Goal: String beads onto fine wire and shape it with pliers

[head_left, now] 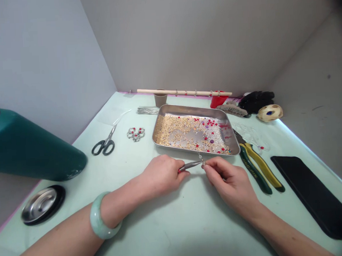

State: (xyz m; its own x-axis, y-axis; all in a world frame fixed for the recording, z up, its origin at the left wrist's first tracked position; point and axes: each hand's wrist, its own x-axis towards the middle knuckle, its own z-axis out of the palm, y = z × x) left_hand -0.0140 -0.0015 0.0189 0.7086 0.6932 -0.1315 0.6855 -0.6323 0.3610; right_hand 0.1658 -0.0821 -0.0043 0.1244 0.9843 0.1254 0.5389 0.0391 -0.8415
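My left hand, with a pale green bangle on its wrist, is closed round small pliers whose jaws point right. The tips of the jaws meet a tiny beaded piece pinched between the thumb and forefinger of my right hand. Just behind both hands lies a metal tray of gold, clear and red beads. A small beaded loop stands up from the piece near the tray's front edge.
Scissors and a beaded ornament lie left of the tray. Yellow-green pliers and a black phone-like slab are right. A wooden stick spans two cups behind. A teal bottle and round lid are far left.
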